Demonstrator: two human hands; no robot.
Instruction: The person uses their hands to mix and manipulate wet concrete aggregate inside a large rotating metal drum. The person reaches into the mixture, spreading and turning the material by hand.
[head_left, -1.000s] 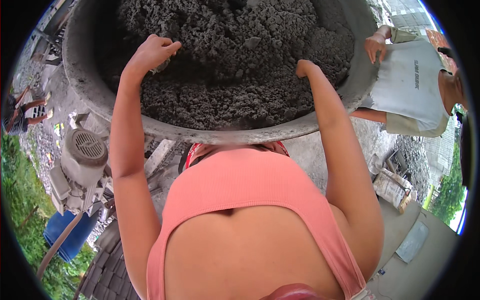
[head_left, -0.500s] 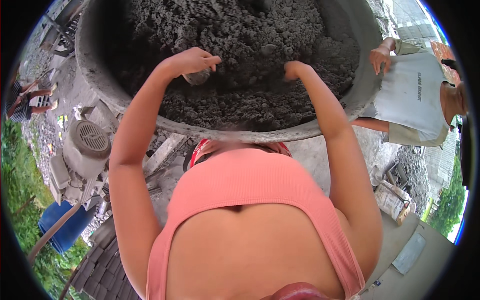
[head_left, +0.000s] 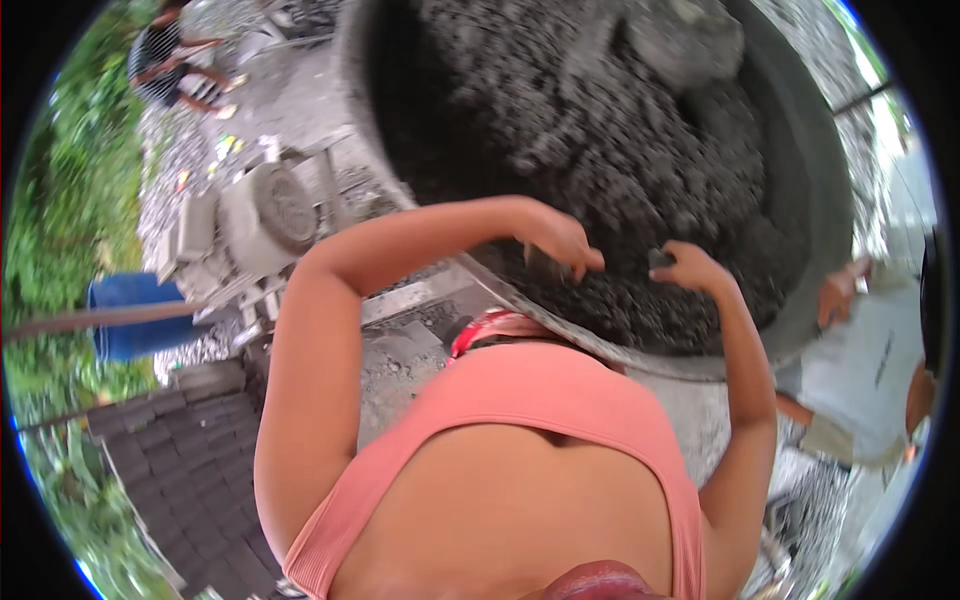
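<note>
Dark grey, crumbly cement-like mix (head_left: 600,150) fills part of a big round metal pan (head_left: 832,190) in front of me. Over its near left part is my left hand (head_left: 558,238), closed with curled fingers. Beneath its palm shows a rounded grey thing (head_left: 540,262), mostly hidden, whose kind I cannot make out. My right hand (head_left: 698,270) is above the mix farther right, pinching a small dark grey lump (head_left: 660,259) between thumb and fingers. A large blurred grey mass (head_left: 690,45) lies at the pan's far side.
A dusty motor (head_left: 275,215) stands left of the pan, with a blue barrel (head_left: 140,318) beyond it. Dark stacked blocks (head_left: 185,480) lie lower left. At right, a person in a grey shirt (head_left: 865,350) has a hand (head_left: 843,290) beside the rim. Another person (head_left: 165,65) bends far left.
My view has turned, so the pan now appears farther right. My right hand, earlier with its fingers down in the mix, now shows a lump in its grip. The left stays closed.
</note>
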